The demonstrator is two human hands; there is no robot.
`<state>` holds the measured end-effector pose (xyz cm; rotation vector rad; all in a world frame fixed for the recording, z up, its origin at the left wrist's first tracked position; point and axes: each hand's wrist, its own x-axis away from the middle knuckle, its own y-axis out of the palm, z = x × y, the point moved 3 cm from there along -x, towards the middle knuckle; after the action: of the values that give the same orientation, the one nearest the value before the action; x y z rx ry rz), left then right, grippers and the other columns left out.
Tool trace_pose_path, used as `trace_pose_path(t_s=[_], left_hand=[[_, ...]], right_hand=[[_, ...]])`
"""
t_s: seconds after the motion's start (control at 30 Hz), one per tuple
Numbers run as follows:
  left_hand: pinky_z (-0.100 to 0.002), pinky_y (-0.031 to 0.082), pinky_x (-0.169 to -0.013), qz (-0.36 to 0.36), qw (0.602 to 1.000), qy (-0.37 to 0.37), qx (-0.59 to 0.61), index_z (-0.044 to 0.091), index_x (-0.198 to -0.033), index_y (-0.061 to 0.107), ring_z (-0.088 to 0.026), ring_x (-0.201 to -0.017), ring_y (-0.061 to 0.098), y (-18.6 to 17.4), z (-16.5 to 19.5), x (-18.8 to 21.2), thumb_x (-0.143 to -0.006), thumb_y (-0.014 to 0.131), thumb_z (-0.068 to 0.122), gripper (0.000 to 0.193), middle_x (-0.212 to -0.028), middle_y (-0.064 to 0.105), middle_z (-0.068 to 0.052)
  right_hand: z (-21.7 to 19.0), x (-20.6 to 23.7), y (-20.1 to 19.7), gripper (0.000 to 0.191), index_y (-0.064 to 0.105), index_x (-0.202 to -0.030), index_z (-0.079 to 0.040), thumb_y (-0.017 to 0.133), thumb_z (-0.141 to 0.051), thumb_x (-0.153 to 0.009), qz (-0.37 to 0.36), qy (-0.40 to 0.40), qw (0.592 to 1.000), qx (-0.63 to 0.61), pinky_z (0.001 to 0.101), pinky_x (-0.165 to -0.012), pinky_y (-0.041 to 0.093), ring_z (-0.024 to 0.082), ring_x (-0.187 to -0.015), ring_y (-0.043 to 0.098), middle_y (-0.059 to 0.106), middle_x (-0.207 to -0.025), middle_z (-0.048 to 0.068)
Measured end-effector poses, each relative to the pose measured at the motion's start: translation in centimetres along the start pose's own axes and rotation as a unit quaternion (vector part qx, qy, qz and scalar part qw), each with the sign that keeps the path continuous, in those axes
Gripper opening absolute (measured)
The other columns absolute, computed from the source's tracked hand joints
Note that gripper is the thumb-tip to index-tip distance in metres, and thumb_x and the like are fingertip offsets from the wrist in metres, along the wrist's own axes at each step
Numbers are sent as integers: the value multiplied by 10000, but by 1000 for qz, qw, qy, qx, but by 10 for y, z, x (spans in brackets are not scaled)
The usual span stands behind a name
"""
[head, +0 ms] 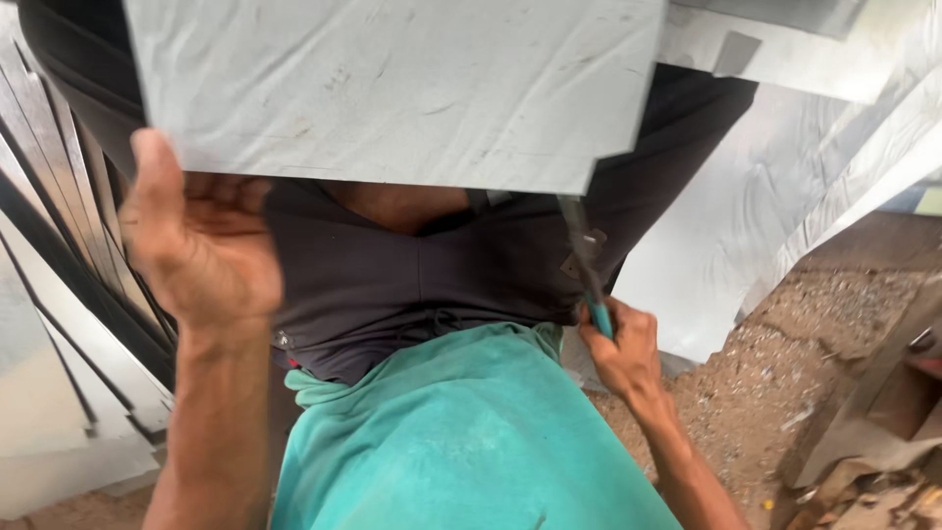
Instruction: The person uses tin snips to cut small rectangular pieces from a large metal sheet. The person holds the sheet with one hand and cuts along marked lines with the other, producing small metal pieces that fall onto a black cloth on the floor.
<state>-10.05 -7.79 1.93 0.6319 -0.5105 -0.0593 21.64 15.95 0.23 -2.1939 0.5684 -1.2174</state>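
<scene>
My left hand (196, 240) gripped the near left edge of the grey metal sheet (392, 88) held above my lap, while my right hand (620, 348), lower right, clenched teal-handled snips (586, 260) whose blades met the sheet's near edge.

The wide grey flat metal sheet (392, 88) spans the top of the view and closes off the way upward, with open room only below its lower edge, above the dark shorts and teal shirt (461, 432). On the left, a leaning stack of grey metal strips (59, 324) stands close beside the left hand (196, 245), leaving only a narrow gap there. On the right, beyond the right hand (620, 348) and its teal-handled metal snips (587, 265), more pale bent sheets (785, 196) block the upper side, while the gritty brown floor (765, 383) lies open as far as the brown wooden scraps (873, 432).
</scene>
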Motion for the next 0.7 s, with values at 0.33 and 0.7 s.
trace_pose_path(t_s=[0.33, 0.7], left_hand=[[-278, 609, -752, -129, 986, -103, -5, -35, -1069, 741, -145, -805, 722, 31, -130, 20, -946, 802, 115, 203, -929, 764, -109], [-259, 639, -791, -147, 982, -102, -57, -44, -1069, 723, -126, -834, 749, 24, -127, 18, -960, 778, 97, 187, -938, 775, -106]], right_hand=[[-69, 24, 5, 557, 642, -1134, -28, 476, -204, -632, -185, 11, 980, -70, 338, -633, 504, 162, -639, 525, 702, -926, 89], [-94, 19, 10, 615, 600, -1193, 20, 482, -196, -629, -204, 33, 978, -43, 329, -624, 515, 156, -630, 565, 689, -1006, 130]])
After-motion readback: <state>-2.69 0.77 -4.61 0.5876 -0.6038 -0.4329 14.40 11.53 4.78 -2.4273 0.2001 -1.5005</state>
